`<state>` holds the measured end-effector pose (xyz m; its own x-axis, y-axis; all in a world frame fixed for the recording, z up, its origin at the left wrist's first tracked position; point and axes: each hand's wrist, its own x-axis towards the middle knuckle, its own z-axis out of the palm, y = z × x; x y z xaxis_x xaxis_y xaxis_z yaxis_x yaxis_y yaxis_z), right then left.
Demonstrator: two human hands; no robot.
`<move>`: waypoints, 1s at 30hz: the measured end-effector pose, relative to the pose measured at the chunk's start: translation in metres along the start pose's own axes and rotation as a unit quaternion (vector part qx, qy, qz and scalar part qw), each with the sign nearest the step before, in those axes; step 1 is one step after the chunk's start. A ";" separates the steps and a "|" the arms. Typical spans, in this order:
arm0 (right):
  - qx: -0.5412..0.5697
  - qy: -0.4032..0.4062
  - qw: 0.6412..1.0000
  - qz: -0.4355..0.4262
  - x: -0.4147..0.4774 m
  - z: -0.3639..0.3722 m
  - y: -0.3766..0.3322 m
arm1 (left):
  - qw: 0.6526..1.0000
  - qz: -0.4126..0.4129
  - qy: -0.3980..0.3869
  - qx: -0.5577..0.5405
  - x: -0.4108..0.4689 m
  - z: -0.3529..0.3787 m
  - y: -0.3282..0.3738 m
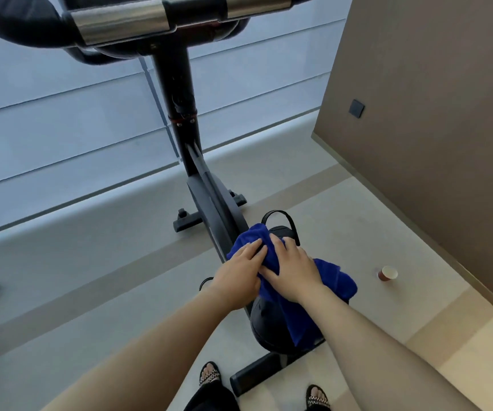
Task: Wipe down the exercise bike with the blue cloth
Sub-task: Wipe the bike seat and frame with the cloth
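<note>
Where the fingers [255, 247] of both hands lie straight and flat, gripping nothing, we find them pressing the royal-blue towelling cloth [332, 278] onto the black metal-framed exercise bike [209, 200], ahead of its saddle [266, 324]. The frame's long axis runs away from the fingertips toward the handlebar post [177, 84]. Left hand [239, 274] and right hand [295, 271] sit abreast, equally near, forearms reaching down.
</note>
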<state>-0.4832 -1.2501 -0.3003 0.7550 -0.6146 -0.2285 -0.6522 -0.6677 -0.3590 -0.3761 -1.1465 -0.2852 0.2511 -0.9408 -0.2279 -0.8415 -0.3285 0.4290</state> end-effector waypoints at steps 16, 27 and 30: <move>-0.106 -0.095 0.969 -0.201 -0.064 -0.027 0.077 | 0.985 -0.171 0.019 -0.014 -0.049 0.044 0.123; 0.006 -0.101 0.979 -0.179 -0.092 -0.030 0.083 | 0.976 -0.215 0.040 -0.004 -0.069 0.065 0.152; -0.018 -0.097 0.980 -0.171 -0.107 -0.030 0.080 | 0.973 -0.226 0.054 -0.011 -0.079 0.071 0.156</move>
<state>-0.6179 -1.2503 -0.2771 0.9263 -0.2626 -0.2702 -0.3579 -0.8375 -0.4130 -0.5616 -1.1178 -0.2623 0.6431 -0.7026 -0.3047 -0.6231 -0.7114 0.3252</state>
